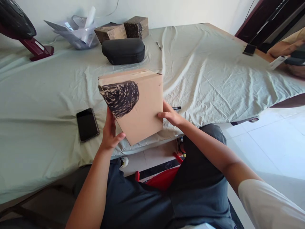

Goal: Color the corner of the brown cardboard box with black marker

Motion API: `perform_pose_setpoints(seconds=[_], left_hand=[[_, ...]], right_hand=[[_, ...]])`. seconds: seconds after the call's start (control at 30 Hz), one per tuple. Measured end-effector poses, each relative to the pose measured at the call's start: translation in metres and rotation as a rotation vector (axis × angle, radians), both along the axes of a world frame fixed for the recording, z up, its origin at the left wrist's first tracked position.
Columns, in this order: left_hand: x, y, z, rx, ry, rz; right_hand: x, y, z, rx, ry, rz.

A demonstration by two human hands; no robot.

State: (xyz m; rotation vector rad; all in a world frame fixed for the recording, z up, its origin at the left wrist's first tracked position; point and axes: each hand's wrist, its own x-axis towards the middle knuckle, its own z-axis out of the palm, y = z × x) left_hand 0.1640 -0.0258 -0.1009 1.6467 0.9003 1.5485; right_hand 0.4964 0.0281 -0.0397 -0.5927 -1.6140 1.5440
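Note:
A brown cardboard box [147,108] is held tilted near the table's front edge, with a dense black scribbled patch at the upper left of the face toward me. My left hand [111,132] grips its left side, thumb near the lower left corner and fingers partly hidden behind. On the right side my right hand [170,114] holds the edge, its thumb on the face and the other fingers out of sight. Just beyond that hand a black pen or marker [176,108] lies on the cloth. To the left of the box rests a dark-screened phone [87,124].
Behind the box are a black zip case [123,51], two small cardboard boxes [137,27] and a clear plastic basket [79,36]. A pen [159,45] lies on the wrinkled tablecloth [205,79]. Another person's arm [287,47] and a second phone [249,49] are at the right.

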Motion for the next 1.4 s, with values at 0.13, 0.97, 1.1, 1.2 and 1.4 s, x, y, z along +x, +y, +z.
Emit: perform_pose_setpoints(seconds=[0.13, 0.97, 1.1, 1.2, 1.4], left_hand=[[0.019, -0.006, 0.012, -0.139, -0.165, 0.031], [0.02, -0.004, 0.047, -0.048, -0.227, 0.241], [0.019, 0.0, 0.043, -0.017, -0.245, 0.22], [0.019, 0.003, 0.041, -0.013, -0.249, 0.213], [0.018, 0.006, 0.039, -0.002, -0.28, 0.189]], right_hand=[[0.009, 0.003, 0.008, 0.009, -0.165, 0.006], [0.005, 0.025, 0.01, 0.336, -1.195, -0.441], [0.001, 0.027, 0.008, 0.3, -1.238, -0.429], [-0.002, 0.028, 0.006, 0.296, -1.254, -0.416], [0.007, 0.02, 0.015, 0.366, -1.406, -0.441]])
